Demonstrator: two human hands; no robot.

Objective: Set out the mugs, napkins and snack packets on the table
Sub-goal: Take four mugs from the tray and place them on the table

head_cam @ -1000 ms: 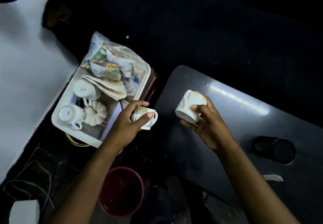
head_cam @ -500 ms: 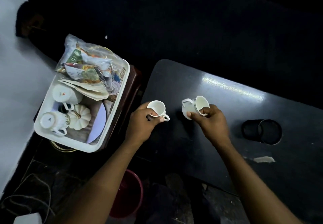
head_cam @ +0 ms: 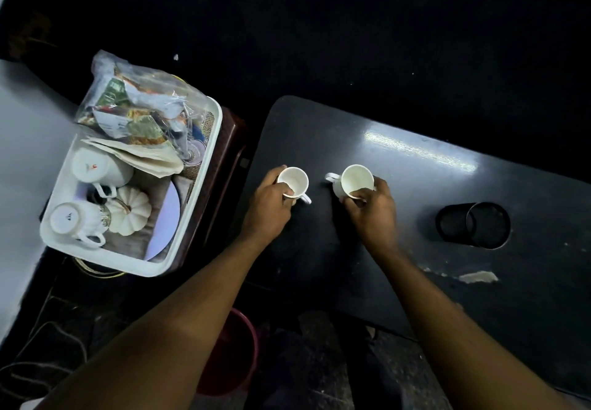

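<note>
Two white mugs stand upright, mouths up, near the left end of the dark table (head_cam: 415, 205). My left hand (head_cam: 268, 205) grips the left mug (head_cam: 293, 182) by its rim, its handle pointing toward me. My right hand (head_cam: 371, 211) holds the right mug (head_cam: 355, 181), whose handle points left. To the left, a white tray (head_cam: 211, 147) holds two more white mugs (head_cam: 99, 168) (head_cam: 72, 219) lying overturned, a stack of folded napkins (head_cam: 144, 157) and a clear bag of snack packets (head_cam: 137, 109).
A white pumpkin-shaped piece (head_cam: 129, 211) and a pale round plate (head_cam: 166, 214) also lie in the tray, which rests on a dark red stool (head_cam: 228, 154). A black mesh holder (head_cam: 473, 224) lies on its side on the table. A red bucket (head_cam: 236, 355) stands on the floor below.
Both hands carried the mugs from beside the tray over the table, turned them mouth-up and lowered them onto the tabletop.
</note>
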